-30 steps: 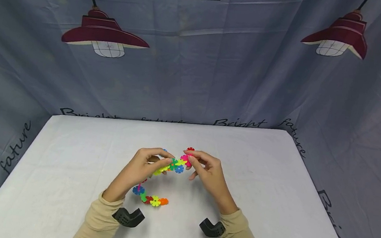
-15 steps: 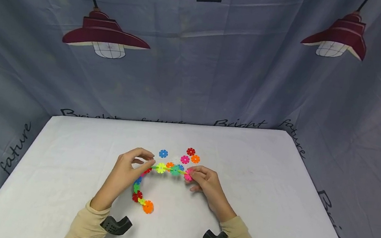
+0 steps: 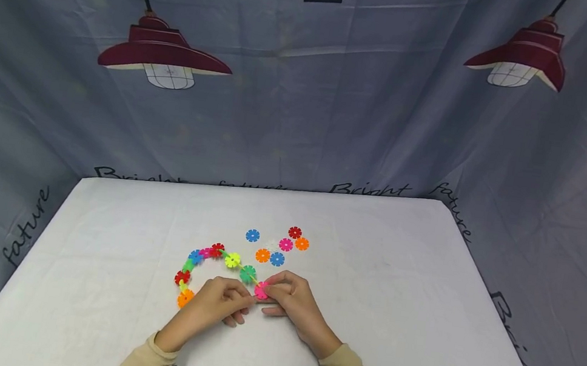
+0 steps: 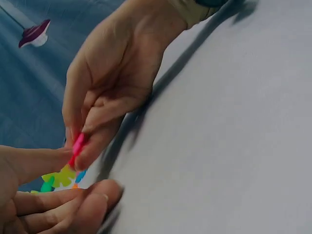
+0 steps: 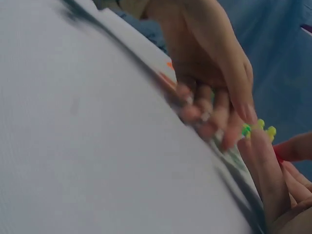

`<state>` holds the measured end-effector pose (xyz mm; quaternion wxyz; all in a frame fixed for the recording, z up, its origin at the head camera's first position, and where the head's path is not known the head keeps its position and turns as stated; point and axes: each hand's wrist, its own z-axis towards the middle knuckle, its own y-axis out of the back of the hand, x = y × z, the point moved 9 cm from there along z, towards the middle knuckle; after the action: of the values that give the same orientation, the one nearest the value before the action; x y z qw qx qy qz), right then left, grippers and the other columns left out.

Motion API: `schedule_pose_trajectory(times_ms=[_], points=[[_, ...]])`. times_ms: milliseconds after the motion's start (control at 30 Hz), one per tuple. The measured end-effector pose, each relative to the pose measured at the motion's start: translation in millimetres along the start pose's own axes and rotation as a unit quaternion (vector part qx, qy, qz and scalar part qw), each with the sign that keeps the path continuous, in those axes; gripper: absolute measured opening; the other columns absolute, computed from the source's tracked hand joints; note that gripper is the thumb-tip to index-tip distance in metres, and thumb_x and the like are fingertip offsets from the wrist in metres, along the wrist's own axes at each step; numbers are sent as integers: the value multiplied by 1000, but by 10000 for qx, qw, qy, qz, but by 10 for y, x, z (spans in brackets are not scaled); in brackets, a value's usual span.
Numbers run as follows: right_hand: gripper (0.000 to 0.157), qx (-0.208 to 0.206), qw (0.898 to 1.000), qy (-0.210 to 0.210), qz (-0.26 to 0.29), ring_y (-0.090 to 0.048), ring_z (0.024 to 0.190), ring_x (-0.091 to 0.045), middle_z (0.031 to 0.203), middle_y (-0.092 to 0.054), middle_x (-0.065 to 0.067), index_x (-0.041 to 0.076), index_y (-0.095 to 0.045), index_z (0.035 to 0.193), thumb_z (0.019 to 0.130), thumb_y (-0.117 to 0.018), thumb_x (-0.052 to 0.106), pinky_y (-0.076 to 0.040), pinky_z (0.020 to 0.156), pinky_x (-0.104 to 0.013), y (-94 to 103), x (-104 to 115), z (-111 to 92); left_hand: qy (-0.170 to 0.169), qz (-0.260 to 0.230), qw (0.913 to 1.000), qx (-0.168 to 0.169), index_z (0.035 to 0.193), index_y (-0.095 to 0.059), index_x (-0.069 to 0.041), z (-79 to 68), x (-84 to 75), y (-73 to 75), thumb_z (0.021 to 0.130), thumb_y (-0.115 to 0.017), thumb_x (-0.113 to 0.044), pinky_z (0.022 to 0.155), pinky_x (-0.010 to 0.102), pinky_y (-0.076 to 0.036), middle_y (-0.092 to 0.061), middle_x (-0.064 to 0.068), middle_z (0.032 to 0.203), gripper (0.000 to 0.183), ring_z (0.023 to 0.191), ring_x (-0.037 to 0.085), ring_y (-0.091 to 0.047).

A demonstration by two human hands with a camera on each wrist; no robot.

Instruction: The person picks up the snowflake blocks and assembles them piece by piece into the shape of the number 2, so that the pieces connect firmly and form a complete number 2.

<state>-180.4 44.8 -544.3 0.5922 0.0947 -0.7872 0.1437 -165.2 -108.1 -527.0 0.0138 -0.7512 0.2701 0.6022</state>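
A curved chain of linked, notched plastic snowflake discs (image 3: 232, 260) lies on the white table in the head view. It runs from an orange disc (image 3: 185, 298) at the left to a pink disc (image 3: 260, 291) at the right. That pink disc is pinched between the thumb and fingers of my right hand (image 3: 296, 305); the left wrist view shows it edge-on (image 4: 78, 144). My left hand (image 3: 224, 301) is close beside it, fingertips near the right hand's. Its thumb and finger stand apart in the left wrist view, where contact with the disc is unclear.
Beyond the chain lie several loose discs: blue (image 3: 252, 235), red (image 3: 295, 232), pink (image 3: 286, 244), orange (image 3: 302, 244), another orange (image 3: 262, 255) and another blue (image 3: 277, 259). A grey-blue printed curtain (image 3: 301, 117) hangs behind the table (image 3: 398, 269).
The chain has been drawn toward the person and leftward, its right end still in the right hand. The left hand has let go of the chain's upper left and moved to the pink disc.
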Motion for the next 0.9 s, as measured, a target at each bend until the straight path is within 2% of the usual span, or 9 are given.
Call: schedule_pose_trajectory(times_ms=[100, 200, 333, 400, 600, 667, 767, 833, 900], points=[[26, 89, 9999, -34, 44, -79, 95, -33, 109, -76, -26, -9, -56, 116, 99, -64, 9, -64, 70, -35, -115, -15, -6, 18, -145, 9991, -390, 105, -68, 4, 35, 57, 123, 97, -73, -26, 60, 30, -63, -76, 11, 81, 32, 63, 17, -73], [22, 296, 9992, -124, -240, -79, 91, -31, 103, -78, -24, -7, -58, 113, 99, -64, 9, -65, 67, -37, -222, -29, -3, 18, -250, 9985, -493, 111, -63, 9, 40, 88, 227, 97, -74, -20, 62, 31, -63, -76, 13, 84, 34, 66, 18, -75], [20, 556, 9947, -171, -842, -79, 81, -24, 92, -79, -17, -3, -65, 112, 99, -66, 13, -64, 61, -34, -326, -39, 3, -45, -119, 9997, -231, 127, -55, 16, 31, 92, 290, 96, -73, -15, 61, 29, -62, -76, 13, 85, 47, 67, 17, -74], [20, 655, 9918, -157, -1085, -78, 77, -22, 90, -80, -14, 0, -67, 114, 99, -68, 13, -63, 58, -32, -368, -42, 1, -98, 82, 9999, -76, 130, -55, 15, 33, 79, 301, 96, -72, -14, 57, 26, -59, -75, 10, 82, 47, 64, 15, -70], [20, 899, 9841, -135, -1529, -75, 70, -17, 84, -79, -6, 8, -71, 115, 96, -71, 15, -58, 52, -26, -471, -41, -8, -259, 566, 9979, 182, 117, -64, 5, 44, 36, 324, 98, -68, -12, 48, 26, -53, -69, 7, 70, 26, 52, 13, -60], [19, 982, 9821, -130, -1604, -74, 68, -17, 83, -79, -6, 10, -71, 114, 96, -72, 16, -57, 51, -25, -473, -34, -7, -146, 513, 9983, 217, 115, -64, 4, 33, 53, 341, 98, -68, -14, 49, 27, -55, -69, 7, 70, 25, 52, 13, -62], [18, 1030, 9784, -31, -1792, -73, 65, -15, 81, -78, -5, 8, -73, 113, 97, -71, 17, -57, 50, -25, -409, -2, 34, 171, 168, 9990, 383, 110, -65, 5, -3, 103, 349, 100, -67, -18, 54, 28, -58, -72, 8, 73, 25, 57, 15, -68], [18, 960, 9740, 199, -2040, -70, 62, -13, 79, -76, -5, 6, -72, 112, 98, -70, 16, -56, 50, -24, -329, 55, 94, 441, -138, 9972, 584, 104, -68, 5, -43, 159, 326, 100, -68, -20, 57, 27, -60, -74, 9, 75, 26, 61, 14, -71], [18, 672, 9659, 567, -2434, -66, 56, -10, 75, -74, -3, 4, -72, 112, 98, -69, 15, -55, 49, -23, -222, 150, 179, 678, -436, 9934, 821, 100, -70, 5, -89, 213, 274, 99, -70, -22, 59, 26, -61, -76, 10, 78, 26, 64, 12, -73]])
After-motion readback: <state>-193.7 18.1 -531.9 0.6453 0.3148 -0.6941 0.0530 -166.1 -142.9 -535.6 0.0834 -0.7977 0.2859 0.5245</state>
